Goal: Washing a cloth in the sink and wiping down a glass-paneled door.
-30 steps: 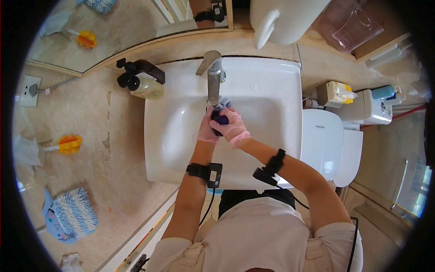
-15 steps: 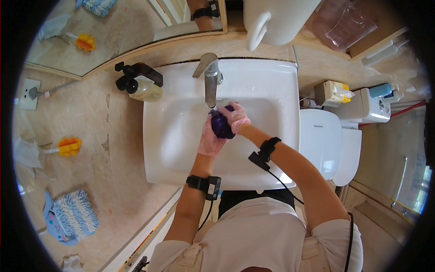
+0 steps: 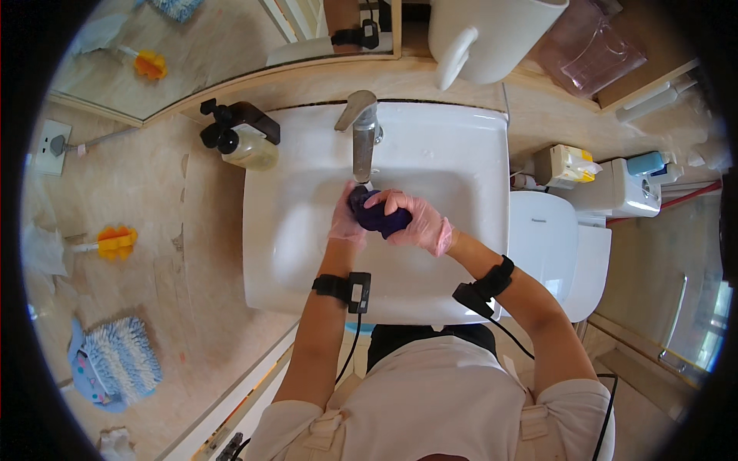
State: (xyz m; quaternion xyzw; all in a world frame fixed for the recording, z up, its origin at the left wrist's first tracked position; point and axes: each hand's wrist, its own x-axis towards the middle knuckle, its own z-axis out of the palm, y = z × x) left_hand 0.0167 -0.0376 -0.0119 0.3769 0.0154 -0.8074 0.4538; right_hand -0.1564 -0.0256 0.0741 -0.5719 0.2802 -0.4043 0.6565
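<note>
Under the spout of the metal faucet (image 3: 363,154), I hold a dark purple cloth bundle (image 3: 382,223) above the white sink basin (image 3: 284,253). My left hand (image 3: 346,217), in a thin pink see-through glove, grips the bundle's left end, its fingers partly hidden behind the cloth. Wearing the same kind of glove, my right hand (image 3: 421,220) is closed round the right end, with its fingers curled over the top. A small pale spot shows at the spout's mouth; whether water runs is hard to tell.
Pump bottles, one dark brown (image 3: 254,121) and one pale yellow (image 3: 254,150), stand at the sink's far left corner. A white mug (image 3: 492,38) sits on the shelf above. To the right are a toilet (image 3: 542,238) and tissue box (image 3: 565,167). A blue-white plush cloth (image 3: 127,361) hangs left.
My right hand has moved right and slightly down, turning over the cloth. The bundle has changed from a rounded lump to a longer shape. My left hand has shifted slightly left.
</note>
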